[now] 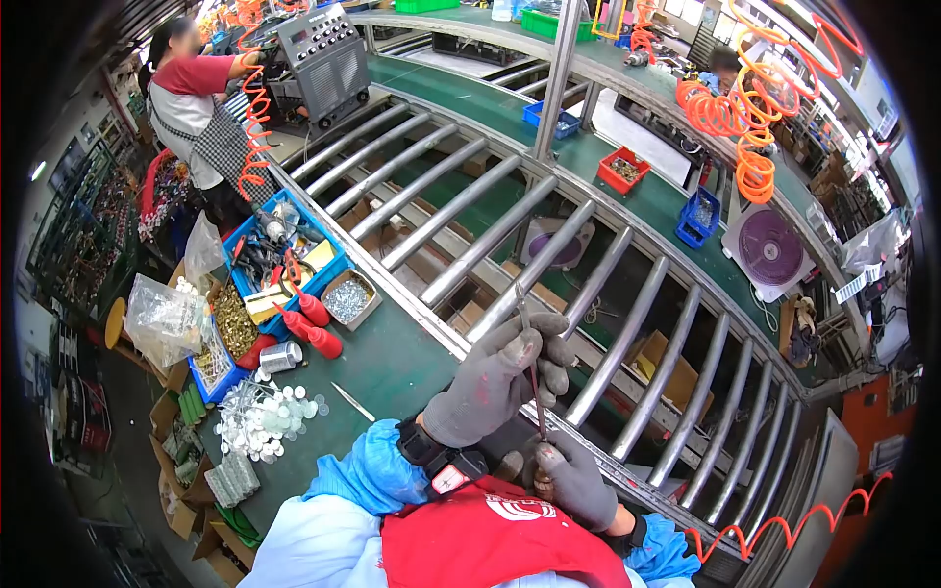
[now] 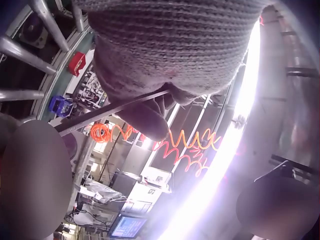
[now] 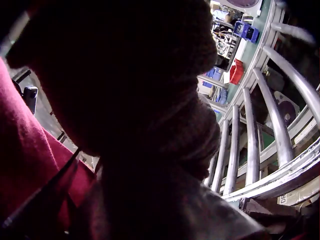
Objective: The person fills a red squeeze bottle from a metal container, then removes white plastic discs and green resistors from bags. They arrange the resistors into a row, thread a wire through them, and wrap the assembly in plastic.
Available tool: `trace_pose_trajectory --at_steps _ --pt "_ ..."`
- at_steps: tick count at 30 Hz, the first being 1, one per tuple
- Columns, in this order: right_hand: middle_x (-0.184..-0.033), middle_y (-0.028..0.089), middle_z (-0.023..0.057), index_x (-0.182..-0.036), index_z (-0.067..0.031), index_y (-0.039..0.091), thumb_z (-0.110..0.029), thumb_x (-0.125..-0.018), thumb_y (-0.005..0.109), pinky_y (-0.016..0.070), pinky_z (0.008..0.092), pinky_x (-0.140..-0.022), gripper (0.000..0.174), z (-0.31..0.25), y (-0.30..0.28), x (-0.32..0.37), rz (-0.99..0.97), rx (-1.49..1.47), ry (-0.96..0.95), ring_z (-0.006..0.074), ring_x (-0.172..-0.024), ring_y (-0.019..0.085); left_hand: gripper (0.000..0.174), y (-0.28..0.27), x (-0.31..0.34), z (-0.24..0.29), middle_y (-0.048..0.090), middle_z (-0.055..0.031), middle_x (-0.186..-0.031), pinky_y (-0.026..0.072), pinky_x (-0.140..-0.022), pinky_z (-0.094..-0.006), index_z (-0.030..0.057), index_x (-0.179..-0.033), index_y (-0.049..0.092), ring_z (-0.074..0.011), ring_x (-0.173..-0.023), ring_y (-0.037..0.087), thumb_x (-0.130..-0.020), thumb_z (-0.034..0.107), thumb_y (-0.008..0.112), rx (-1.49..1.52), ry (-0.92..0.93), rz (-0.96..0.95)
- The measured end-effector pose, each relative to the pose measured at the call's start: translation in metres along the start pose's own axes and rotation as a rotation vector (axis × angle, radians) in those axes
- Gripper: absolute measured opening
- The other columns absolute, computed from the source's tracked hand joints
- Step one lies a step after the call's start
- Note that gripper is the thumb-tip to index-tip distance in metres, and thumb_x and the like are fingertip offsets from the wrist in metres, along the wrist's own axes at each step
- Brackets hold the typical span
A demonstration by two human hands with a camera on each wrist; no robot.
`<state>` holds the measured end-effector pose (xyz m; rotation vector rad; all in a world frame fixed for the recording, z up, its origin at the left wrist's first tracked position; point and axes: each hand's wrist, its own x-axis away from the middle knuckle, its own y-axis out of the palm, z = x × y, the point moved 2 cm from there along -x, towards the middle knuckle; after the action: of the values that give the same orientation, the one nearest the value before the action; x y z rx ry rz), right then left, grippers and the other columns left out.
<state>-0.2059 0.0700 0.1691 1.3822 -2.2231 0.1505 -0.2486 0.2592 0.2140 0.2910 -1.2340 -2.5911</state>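
A thin dark metal rod [image 1: 536,390] stands nearly upright in front of the red apron. My gloved left hand [image 1: 485,384] pinches its upper part, the tip showing above the fingers. Lower down, my gloved right hand [image 1: 578,487] grips the other end, its fingers curled. The left wrist view shows the rod [image 2: 112,108] as a flat, narrow strip leaving the grey glove [image 2: 170,50] toward the lower left. In the right wrist view the glove [image 3: 130,85] is a dark shape that hides what it holds.
A roller conveyor [image 1: 480,211] runs beyond both hands. On the green bench [image 1: 392,353] lie a pointed metal tool [image 1: 353,402], white discs [image 1: 260,421], red bottles [image 1: 319,338] and a blue bin [image 1: 338,265] of tools. Another person [image 1: 196,108] stands at the far left. Orange coiled hoses [image 1: 755,108] hang at the right.
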Motion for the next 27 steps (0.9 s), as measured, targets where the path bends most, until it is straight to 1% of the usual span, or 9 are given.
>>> trace_pose_trajectory --at_steps 2,5,9,11,15,18,21,23,27 --pt "-0.076 0.062 0.0055 -0.115 -0.0006 0.057 -0.024 -0.103 0.051 0.0425 0.0255 -0.057 0.026 0.003 -0.002 -0.001 -0.003 0.037 -0.026 0.0078 -0.063 0.051 0.049 -0.003 0.000 -0.001 0.063 -0.0097 -0.106 0.0543 -0.068 -0.0285 0.0013 -0.137 0.048 -0.0168 -0.086 0.066 -0.103 0.036 0.055 0.002 0.000 -0.030" --pt "-0.077 0.063 0.0054 -0.114 -0.0009 0.057 -0.025 -0.103 0.051 0.0428 0.0255 -0.057 0.027 0.003 -0.004 0.000 -0.022 0.008 -0.068 0.0078 -0.063 0.051 0.047 0.002 -0.001 0.001 0.064 -0.0105 -0.105 0.0540 -0.067 -0.0275 0.0038 -0.131 0.053 -0.0187 -0.083 0.068 -0.099 0.038 0.062 0.009 -0.023 0.047" --pt "-0.077 0.063 0.0048 -0.114 -0.0017 0.058 -0.026 -0.104 0.051 0.0431 0.0249 -0.057 0.027 0.000 -0.007 0.003 0.010 0.017 -0.064 0.0077 -0.064 0.052 0.046 -0.025 -0.012 -0.005 0.066 -0.0063 -0.095 0.0510 -0.062 -0.0241 0.0000 -0.118 0.061 -0.0130 -0.078 0.064 -0.099 0.042 0.061 -0.446 -0.002 0.186" --pt "-0.076 0.062 0.0044 -0.114 -0.0016 0.058 -0.026 -0.104 0.051 0.0436 0.0252 -0.058 0.028 0.002 -0.011 0.003 0.010 0.081 -0.107 0.0077 -0.064 0.053 0.048 -0.029 -0.010 0.005 0.066 -0.0058 -0.090 0.0492 -0.059 -0.0228 -0.0011 -0.115 0.062 -0.0114 -0.073 0.063 -0.097 0.043 0.063 -0.510 -0.106 0.184" --pt "-0.077 0.062 0.0043 -0.116 -0.0030 0.059 -0.024 -0.100 0.054 0.0452 0.0277 -0.060 0.027 0.006 -0.015 0.009 0.021 0.017 -0.037 0.0093 -0.065 0.054 0.044 -0.029 -0.011 -0.001 0.066 -0.0080 -0.087 0.0479 -0.056 -0.0226 0.0002 -0.112 0.061 -0.0122 -0.067 0.061 -0.094 0.039 0.067 -0.446 -0.135 0.165" --pt "-0.079 0.062 0.0059 -0.111 -0.0023 0.056 -0.023 -0.103 0.049 0.0413 0.0242 -0.055 0.024 0.003 -0.019 0.016 0.032 0.084 -0.071 0.0072 -0.063 0.049 0.042 -0.028 -0.018 -0.008 0.065 -0.0096 -0.084 0.0482 -0.055 -0.0233 0.0005 -0.106 0.061 -0.0131 -0.063 0.060 -0.091 0.038 0.071 -0.404 -0.147 0.093" --pt "-0.078 0.062 0.0052 -0.111 -0.0023 0.057 -0.023 -0.102 0.052 0.0415 0.0245 -0.055 0.023 0.006 -0.029 0.023 0.058 0.040 -0.047 0.0072 -0.062 0.050 0.039 -0.020 -0.024 -0.016 0.065 -0.0086 -0.084 0.0467 -0.054 -0.0219 0.0006 -0.106 0.061 -0.0112 -0.061 0.058 -0.093 0.036 0.069 -0.507 -0.210 0.110" --pt "-0.076 0.061 0.0040 -0.109 -0.0023 0.057 -0.024 -0.101 0.054 0.0416 0.0247 -0.054 0.024 0.012 -0.036 0.026 0.094 0.071 -0.013 0.0069 -0.061 0.050 0.035 -0.003 -0.027 -0.021 0.064 -0.0044 -0.080 0.0433 -0.051 -0.0189 0.0010 -0.105 0.061 -0.0058 -0.059 0.055 -0.095 0.034 0.061 -0.688 -0.255 0.181" --pt "-0.072 0.055 0.0007 -0.108 -0.0026 0.058 -0.027 -0.103 0.055 0.0397 0.0244 -0.051 0.025 0.022 -0.057 0.038 0.125 -0.047 0.033 0.0056 -0.058 0.046 0.036 0.008 -0.036 -0.052 0.063 -0.0032 -0.078 0.0430 -0.047 -0.0176 0.0024 -0.102 0.060 -0.0061 -0.059 0.057 -0.094 0.037 0.062 -0.795 -0.273 0.178"
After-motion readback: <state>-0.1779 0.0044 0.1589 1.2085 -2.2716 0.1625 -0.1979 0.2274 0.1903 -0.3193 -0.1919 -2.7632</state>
